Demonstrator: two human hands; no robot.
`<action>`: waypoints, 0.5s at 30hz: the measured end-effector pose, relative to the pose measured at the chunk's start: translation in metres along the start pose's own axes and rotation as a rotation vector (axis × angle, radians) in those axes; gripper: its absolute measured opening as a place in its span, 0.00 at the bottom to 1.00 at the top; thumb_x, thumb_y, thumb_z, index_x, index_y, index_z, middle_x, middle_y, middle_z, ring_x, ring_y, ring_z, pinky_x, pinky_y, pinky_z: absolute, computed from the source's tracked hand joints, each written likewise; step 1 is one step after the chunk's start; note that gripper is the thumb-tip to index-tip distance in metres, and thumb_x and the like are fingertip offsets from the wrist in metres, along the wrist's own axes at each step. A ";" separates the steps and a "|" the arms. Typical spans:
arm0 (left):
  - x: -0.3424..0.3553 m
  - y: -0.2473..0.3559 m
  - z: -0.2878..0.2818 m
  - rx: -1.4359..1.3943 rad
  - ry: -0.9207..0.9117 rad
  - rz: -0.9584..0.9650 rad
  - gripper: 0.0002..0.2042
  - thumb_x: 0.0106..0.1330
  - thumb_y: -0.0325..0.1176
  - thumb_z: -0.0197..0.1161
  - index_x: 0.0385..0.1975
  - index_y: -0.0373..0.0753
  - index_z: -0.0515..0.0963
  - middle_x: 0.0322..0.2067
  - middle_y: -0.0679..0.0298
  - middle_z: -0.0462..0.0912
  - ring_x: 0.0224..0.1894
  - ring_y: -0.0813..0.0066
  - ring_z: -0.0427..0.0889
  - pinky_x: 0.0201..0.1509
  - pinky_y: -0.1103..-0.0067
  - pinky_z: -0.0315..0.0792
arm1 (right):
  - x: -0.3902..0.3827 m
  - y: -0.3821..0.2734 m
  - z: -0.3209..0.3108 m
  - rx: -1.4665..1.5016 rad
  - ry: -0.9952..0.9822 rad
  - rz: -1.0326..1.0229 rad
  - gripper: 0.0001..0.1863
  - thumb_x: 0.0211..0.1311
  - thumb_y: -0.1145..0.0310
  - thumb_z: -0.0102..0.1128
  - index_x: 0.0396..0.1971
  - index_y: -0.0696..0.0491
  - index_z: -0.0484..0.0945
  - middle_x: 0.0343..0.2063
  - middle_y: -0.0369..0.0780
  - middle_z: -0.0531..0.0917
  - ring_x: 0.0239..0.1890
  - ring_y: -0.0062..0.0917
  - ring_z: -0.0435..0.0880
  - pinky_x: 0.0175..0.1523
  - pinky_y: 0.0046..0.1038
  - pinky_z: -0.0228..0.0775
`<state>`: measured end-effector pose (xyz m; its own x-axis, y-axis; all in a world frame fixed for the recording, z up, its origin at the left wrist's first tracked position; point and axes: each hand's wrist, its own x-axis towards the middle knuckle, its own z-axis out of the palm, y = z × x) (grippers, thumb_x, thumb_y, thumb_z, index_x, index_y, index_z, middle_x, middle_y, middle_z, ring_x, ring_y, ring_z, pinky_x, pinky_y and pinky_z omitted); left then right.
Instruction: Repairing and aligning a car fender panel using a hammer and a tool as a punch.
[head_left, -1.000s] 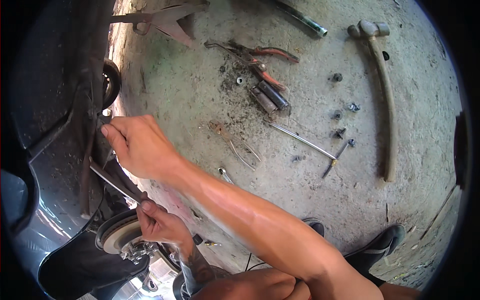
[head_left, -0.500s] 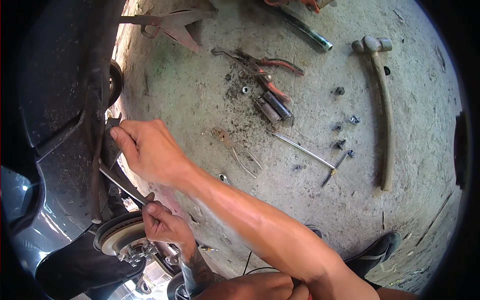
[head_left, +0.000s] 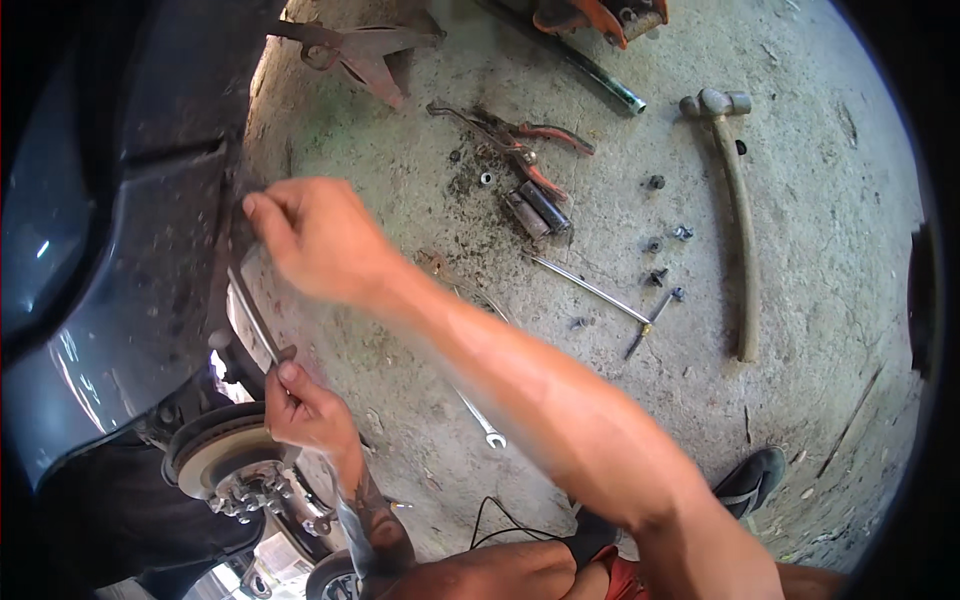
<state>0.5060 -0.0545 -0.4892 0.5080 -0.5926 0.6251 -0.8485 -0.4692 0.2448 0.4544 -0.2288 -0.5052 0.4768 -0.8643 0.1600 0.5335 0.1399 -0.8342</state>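
My right hand (head_left: 313,238) reaches from the lower right to the edge of a dark vehicle body panel (head_left: 155,250), closed on the upper end of a dark, narrow metal piece (head_left: 258,315) with a bright strip along it. My left hand (head_left: 305,408) is below, pinching the lower end of that piece between thumb and fingers. What the piece's top end touches is hidden by my right hand. Just left of and below my left hand are a brake disc (head_left: 215,450) and its hub with studs (head_left: 258,492).
On the concrete floor lie a hammer (head_left: 742,250), red-handled pliers (head_left: 545,180), two cylinders (head_left: 540,208), a T-handled rod (head_left: 590,288), several bolts (head_left: 657,183), a wrench (head_left: 478,415) and a pipe (head_left: 605,75). A red jack (head_left: 600,20) and rusty stand (head_left: 365,55) sit behind. A shoe (head_left: 750,480) is lower right.
Both my hands have moved up along the panel with the metal piece, the right hand most. The view has shifted, showing more of the red jack and of the wrench under my forearm.
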 end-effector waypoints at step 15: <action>-0.005 0.010 -0.012 -0.071 0.034 0.186 0.18 0.68 0.38 0.51 0.26 0.28 0.77 0.21 0.55 0.79 0.22 0.65 0.78 0.28 0.76 0.70 | -0.128 -0.012 -0.248 -1.039 0.469 0.218 0.14 0.57 0.69 0.58 0.43 0.57 0.74 0.39 0.46 0.79 0.40 0.32 0.79 0.46 0.33 0.72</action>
<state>0.4932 -0.0485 -0.4809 0.3377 -0.6418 0.6885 -0.9360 -0.3059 0.1739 0.2138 -0.2399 -0.6466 0.0660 -0.9953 -0.0706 -0.4626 0.0321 -0.8860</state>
